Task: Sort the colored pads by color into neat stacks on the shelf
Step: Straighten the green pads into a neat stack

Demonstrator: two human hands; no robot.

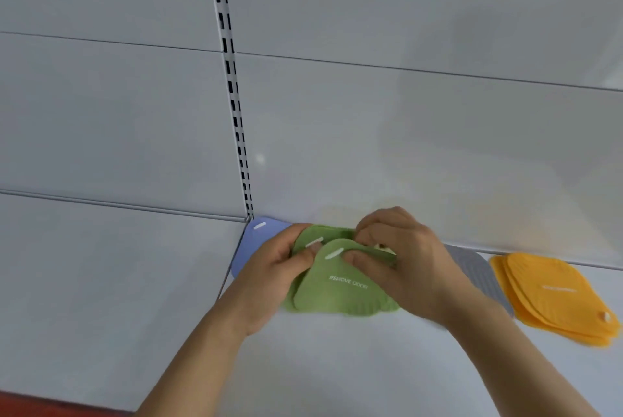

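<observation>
Green silicone pads, flat and rounded-triangular with a white slot near the narrow end, sit in a loose pile on the pale grey shelf, close to the back wall, and both my hands are on them. My left hand has its fingers curled in, pinching the left edge of the pile, thumb on top near a slot. My right hand is bent over the far edge, its fingers narrowly closed on the upper green pad. That top pad's narrow slotted end points away from me toward the wall, its long axis running near to far, with "REMOVE ODOR" printed across it.

Just behind my left hand lies a light blue pad, tucked in the corner by the slotted upright. Right of my right wrist I see part of a grey ribbed pad, and beyond it a stack of orange pads, slightly fanned.
</observation>
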